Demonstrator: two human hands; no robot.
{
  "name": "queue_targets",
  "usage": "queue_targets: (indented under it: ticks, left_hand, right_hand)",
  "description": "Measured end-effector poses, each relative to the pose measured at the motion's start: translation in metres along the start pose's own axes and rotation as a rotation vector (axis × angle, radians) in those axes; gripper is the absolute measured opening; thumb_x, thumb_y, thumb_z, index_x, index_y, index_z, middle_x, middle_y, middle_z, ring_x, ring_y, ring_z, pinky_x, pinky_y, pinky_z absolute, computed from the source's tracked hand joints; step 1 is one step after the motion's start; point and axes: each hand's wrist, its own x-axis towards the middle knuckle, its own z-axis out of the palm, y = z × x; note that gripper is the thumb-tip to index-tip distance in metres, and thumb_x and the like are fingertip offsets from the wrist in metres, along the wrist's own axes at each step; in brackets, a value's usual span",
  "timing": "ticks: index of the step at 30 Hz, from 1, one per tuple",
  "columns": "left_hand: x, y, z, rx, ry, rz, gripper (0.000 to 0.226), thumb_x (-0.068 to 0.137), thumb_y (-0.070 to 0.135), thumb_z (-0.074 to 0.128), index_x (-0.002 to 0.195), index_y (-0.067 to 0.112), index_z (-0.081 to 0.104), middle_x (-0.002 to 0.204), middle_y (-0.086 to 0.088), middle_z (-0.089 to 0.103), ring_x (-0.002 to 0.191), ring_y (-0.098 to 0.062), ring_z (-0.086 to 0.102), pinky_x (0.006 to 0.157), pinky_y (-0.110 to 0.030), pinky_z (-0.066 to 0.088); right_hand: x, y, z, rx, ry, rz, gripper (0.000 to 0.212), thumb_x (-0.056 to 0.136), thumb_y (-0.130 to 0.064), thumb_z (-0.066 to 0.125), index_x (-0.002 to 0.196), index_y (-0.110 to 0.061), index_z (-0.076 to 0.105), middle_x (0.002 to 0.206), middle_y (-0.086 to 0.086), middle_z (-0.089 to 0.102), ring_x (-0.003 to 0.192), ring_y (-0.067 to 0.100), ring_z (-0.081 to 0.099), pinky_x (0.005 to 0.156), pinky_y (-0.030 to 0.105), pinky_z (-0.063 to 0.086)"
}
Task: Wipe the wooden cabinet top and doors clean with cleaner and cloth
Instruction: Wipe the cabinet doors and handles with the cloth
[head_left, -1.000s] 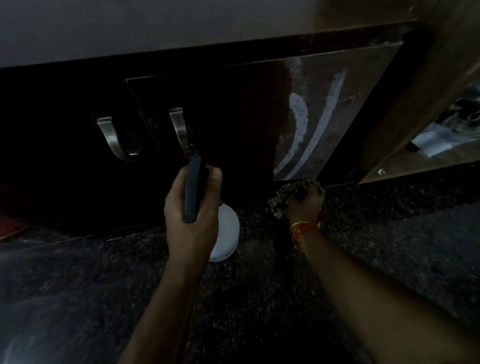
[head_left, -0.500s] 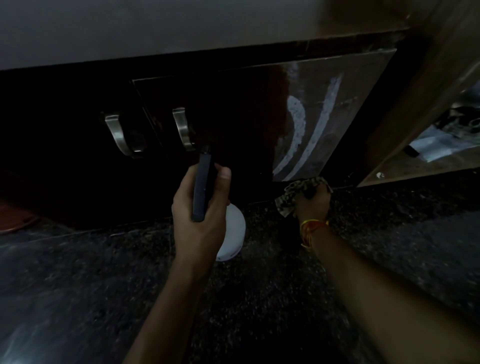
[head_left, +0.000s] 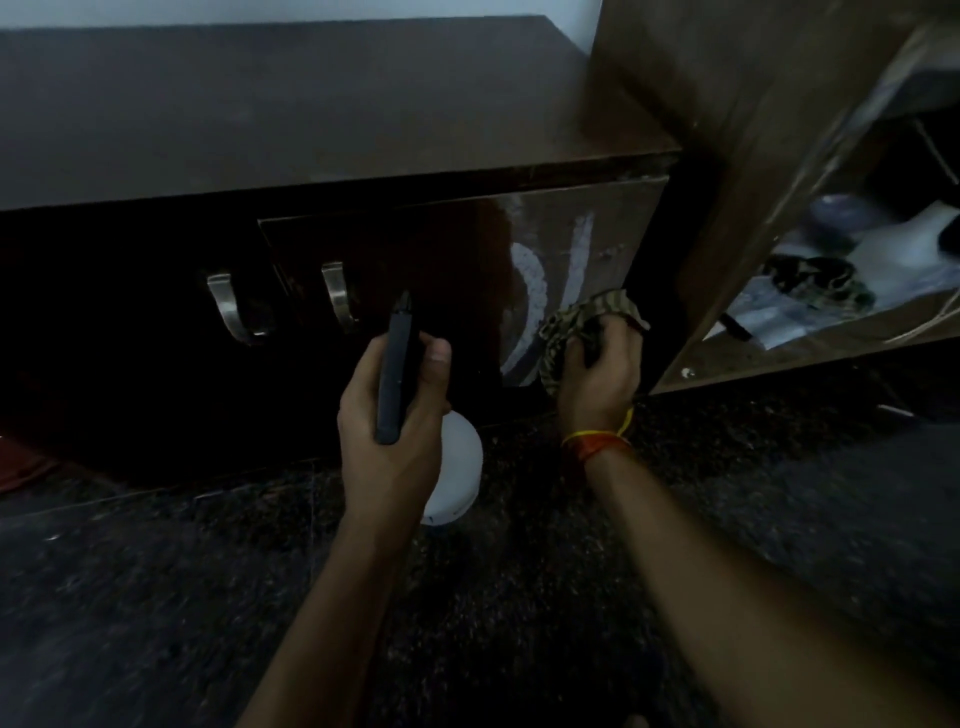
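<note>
A low dark wooden cabinet has a flat top (head_left: 311, 104) and glossy doors below. The right door (head_left: 602, 234) carries white streaks of cleaner. My left hand (head_left: 395, 410) grips a spray bottle: its dark head (head_left: 396, 374) points at the door and its white body (head_left: 454, 467) hangs under my palm. My right hand (head_left: 597, 374) holds a bunched striped cloth (head_left: 576, 322) against the lower right part of that door, beside the streaks.
Two curved metal handles (head_left: 231, 306) (head_left: 337, 296) sit on the doors to the left. A taller brown unit (head_left: 753, 156) stands at the right, with an open shelf (head_left: 831, 301) of papers and cloth. The speckled dark floor (head_left: 156, 597) spreads below.
My right hand has lifted the cloth from near the floor up onto the lower right of the door. The view tilted up, showing the cabinet top. My left hand keeps the bottle.
</note>
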Motion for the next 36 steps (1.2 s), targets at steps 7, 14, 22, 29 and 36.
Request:
queue_targets:
  ticks: [7,14,22,29,36]
  left_hand:
    - [-0.001,0.006,0.009,-0.003,-0.023,0.014,0.031,0.093,0.035,0.053,0.103,0.006,0.061,0.080,-0.017,0.056,0.067,-0.013,0.057,0.066,-0.013,0.046]
    - [0.000,0.004,0.008,0.002,-0.017,0.004,0.027,0.093,0.034,0.054,0.104,0.010,0.061,0.086,-0.016,0.060,0.069,-0.012,0.059,0.066,-0.016,0.048]
    - [-0.002,0.003,0.008,-0.019,-0.042,0.000,0.015,0.092,0.033,0.055,0.099,0.021,0.062,0.078,-0.002,0.059,0.068,-0.009,0.059,0.066,-0.013,0.047]
    - [0.001,0.005,0.007,-0.007,-0.037,0.025,0.015,0.094,0.032,0.055,0.095,0.018,0.060,0.071,-0.009,0.053,0.065,-0.016,0.056,0.064,-0.018,0.047]
    - [0.001,0.004,0.011,-0.008,-0.037,0.025,0.015,0.094,0.031,0.055,0.098,0.019,0.062,0.071,0.000,0.055,0.066,-0.011,0.058,0.064,-0.016,0.047]
  right_hand:
    - [-0.009,0.010,-0.005,-0.041,-0.081,-0.055,0.033,0.090,0.002,0.052,0.123,0.008,0.054,0.133,0.030,0.045,0.128,0.041,0.043,0.107,0.031,0.032]
    - [0.017,-0.028,-0.011,0.028,0.132,-0.121,0.034,0.088,0.001,0.054,0.121,0.001,0.058,0.126,0.020,0.058,0.121,0.032,0.052,0.102,0.021,0.033]
    - [0.001,-0.011,-0.012,-0.030,-0.010,0.015,0.027,0.089,0.000,0.053,0.115,0.002,0.061,0.115,0.024,0.063,0.110,0.035,0.059,0.092,0.036,0.044]
    - [0.024,-0.058,-0.023,0.013,0.162,-0.124,0.028,0.085,0.006,0.053,0.111,0.000,0.062,0.112,0.018,0.064,0.107,0.030,0.060,0.092,0.027,0.042]
    - [0.008,-0.036,-0.022,-0.042,0.029,-0.122,0.021,0.092,0.001,0.050,0.109,0.002,0.061,0.109,0.021,0.063,0.105,0.034,0.059,0.088,0.031,0.042]
